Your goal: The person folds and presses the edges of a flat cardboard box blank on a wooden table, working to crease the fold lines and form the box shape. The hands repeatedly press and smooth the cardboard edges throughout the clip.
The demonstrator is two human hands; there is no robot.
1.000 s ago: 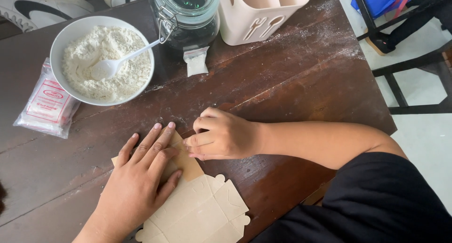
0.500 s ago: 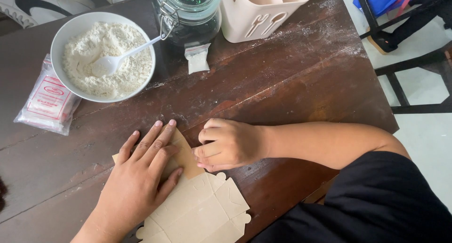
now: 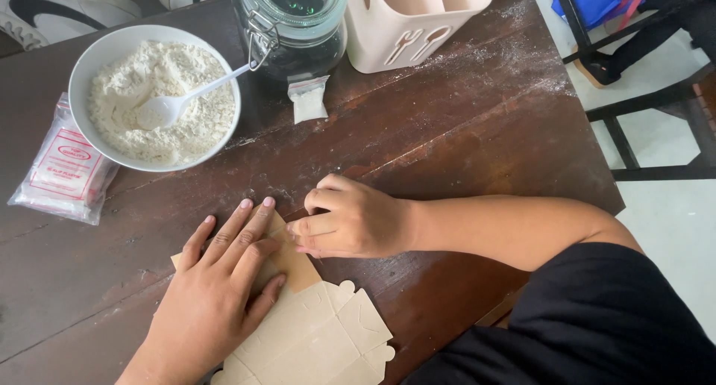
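A flat, unfolded brown cardboard box blank [image 3: 321, 333] lies on the dark wooden table [image 3: 462, 131] near its front edge. My left hand [image 3: 220, 288] lies flat on the blank's upper part, fingers spread, pressing it down. My right hand [image 3: 347, 221] is curled beside it, fingertips pressing on the blank's upper right edge next to my left fingertips. Part of the blank is hidden under both hands.
A white bowl of flour [image 3: 153, 98] with a white plastic spoon [image 3: 175, 105] stands at the back left. Beside it lie a clear plastic packet [image 3: 63, 168], a glass clip-top jar [image 3: 294, 27], a small white sachet [image 3: 307, 99] and a cream cutlery holder [image 3: 414, 19]. Chair legs [image 3: 619, 131] stand right.
My right hand has shifted slightly along the cardboard's upper edge. My left hand stays flat on the blank in the same spot.
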